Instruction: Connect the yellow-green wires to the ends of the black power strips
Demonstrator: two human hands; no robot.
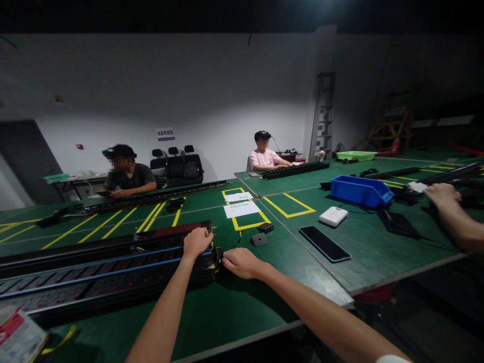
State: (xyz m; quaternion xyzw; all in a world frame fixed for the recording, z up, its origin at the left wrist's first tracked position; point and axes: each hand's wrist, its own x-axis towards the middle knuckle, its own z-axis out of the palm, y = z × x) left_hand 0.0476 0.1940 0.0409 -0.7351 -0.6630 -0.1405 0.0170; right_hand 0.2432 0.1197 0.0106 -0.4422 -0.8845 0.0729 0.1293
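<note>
A long black strip assembly (124, 280) with blue lines and rows of small red dots lies on the green table and runs off the left edge. My left hand (197, 243) rests at its right end, fingers curled down on the end near some yellow wires; what the fingertips grip is hidden. Just right of it, my right hand (242, 262) pinches a small black end piece (217, 255) against the end of the strip. Whether that piece is fastened is too small to tell. Two small black blocks, one being a black end cap (259, 240), lie beyond my right hand.
A phone (325, 244), white power bank (333, 216) and blue bin (361, 191) stand to the right. Paper sheets (240, 209) lie ahead. A co-worker's hand (444, 195) reaches in at far right; two people sit across. A packet (20, 335) is at lower left.
</note>
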